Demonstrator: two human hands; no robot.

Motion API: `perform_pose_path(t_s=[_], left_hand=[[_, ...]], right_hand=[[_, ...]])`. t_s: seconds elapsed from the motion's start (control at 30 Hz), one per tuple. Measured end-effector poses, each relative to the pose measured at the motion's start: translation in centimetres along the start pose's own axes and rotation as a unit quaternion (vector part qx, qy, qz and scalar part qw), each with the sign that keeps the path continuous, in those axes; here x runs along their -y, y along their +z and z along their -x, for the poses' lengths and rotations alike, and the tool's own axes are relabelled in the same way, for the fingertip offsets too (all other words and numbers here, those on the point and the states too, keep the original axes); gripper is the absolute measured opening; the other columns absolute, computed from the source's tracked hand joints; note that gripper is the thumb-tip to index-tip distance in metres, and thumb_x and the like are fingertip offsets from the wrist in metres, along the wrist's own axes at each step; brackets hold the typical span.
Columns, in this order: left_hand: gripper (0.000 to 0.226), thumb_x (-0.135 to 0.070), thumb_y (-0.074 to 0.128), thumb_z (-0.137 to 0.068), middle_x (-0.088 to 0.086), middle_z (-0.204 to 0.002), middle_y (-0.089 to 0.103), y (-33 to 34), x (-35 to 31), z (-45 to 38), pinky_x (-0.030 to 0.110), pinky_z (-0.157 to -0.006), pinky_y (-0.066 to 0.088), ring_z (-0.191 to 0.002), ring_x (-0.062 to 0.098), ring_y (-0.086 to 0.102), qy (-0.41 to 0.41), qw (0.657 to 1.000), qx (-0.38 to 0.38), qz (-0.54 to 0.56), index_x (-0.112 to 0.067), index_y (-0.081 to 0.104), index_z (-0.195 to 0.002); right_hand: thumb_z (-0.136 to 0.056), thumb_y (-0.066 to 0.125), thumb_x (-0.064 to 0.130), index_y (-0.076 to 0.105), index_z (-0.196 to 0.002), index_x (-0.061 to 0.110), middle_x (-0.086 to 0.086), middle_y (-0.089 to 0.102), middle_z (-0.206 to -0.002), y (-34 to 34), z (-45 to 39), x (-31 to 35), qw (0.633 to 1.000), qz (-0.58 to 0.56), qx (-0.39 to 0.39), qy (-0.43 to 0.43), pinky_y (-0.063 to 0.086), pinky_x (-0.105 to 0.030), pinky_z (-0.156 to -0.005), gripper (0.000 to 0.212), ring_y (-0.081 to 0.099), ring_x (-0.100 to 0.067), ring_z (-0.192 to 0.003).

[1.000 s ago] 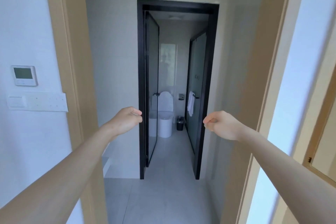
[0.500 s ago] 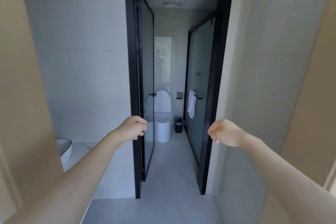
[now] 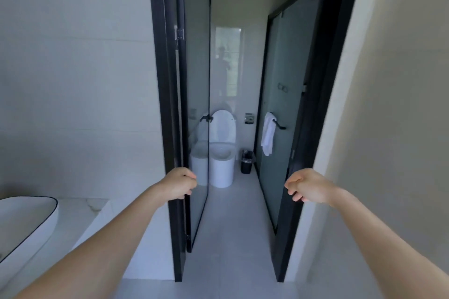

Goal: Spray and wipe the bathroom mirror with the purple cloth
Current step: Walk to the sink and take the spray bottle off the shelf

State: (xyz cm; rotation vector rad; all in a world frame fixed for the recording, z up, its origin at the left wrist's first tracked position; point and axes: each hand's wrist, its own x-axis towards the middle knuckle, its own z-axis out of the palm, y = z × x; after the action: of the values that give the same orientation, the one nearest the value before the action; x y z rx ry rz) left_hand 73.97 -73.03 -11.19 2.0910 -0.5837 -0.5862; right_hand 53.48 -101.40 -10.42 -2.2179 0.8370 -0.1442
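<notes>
My left hand (image 3: 179, 185) and my right hand (image 3: 308, 188) are stretched out in front of me at waist height, both loosely curled with nothing in them. They hang in front of a black-framed doorway (image 3: 165, 104). No purple cloth, spray bottle or bathroom mirror shows in the head view. A shiny panel (image 3: 228, 60) on the far wall carries a faint reflection of a person.
A white basin (image 3: 26, 216) sits on a marble counter (image 3: 82, 211) at lower left. Beyond the open glass door (image 3: 196, 80) stand a white toilet (image 3: 222, 153), a black bin (image 3: 247, 161) and a white towel (image 3: 267, 137) on a rail. A beige wall (image 3: 388, 128) is right.
I have walked forward through the wooden door frame toward the black doorway. The basin and counter came into sight at left. Both hands stayed curled and held out.
</notes>
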Motion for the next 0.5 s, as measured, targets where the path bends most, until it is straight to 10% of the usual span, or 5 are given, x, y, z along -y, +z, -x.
perform_pose_path(t_s=[0.17, 0.5], left_hand=[[0.023, -0.004, 0.058, -0.097, 0.007, -0.09, 0.063, -0.4, -3.4, -8.4, 0.021, -0.059, 0.043, -0.075, 0.015, 0.058, 0.01, 1.0, -0.023, -0.007, -0.008, 0.063, -0.119], [0.02, -0.002, 0.048, -0.101, 0.01, -0.097, 0.07, -17.4, 8.7, -9.0, 0.031, -0.071, 0.049, -0.086, 0.024, 0.068, -0.15, 0.962, -0.219, 0.063, -0.01, 0.064, -0.109]], right_hand=[[-0.087, 0.058, 0.008, 0.068, -0.08, 0.003, -0.007, 0.066, -0.077, 3.1, -13.5, 3.1, 0.997, 0.004, 0.064, -0.041, 0.047, -0.026, -0.064, 0.014, 0.064, -0.017, -0.071], [-0.092, 0.057, -0.004, 0.07, -0.074, 0.022, -0.001, 0.07, -0.069, 21.6, -25.5, 21.1, 0.953, -0.067, 0.151, -0.254, 0.06, -0.043, -0.071, 0.034, 0.067, -0.019, -0.059]])
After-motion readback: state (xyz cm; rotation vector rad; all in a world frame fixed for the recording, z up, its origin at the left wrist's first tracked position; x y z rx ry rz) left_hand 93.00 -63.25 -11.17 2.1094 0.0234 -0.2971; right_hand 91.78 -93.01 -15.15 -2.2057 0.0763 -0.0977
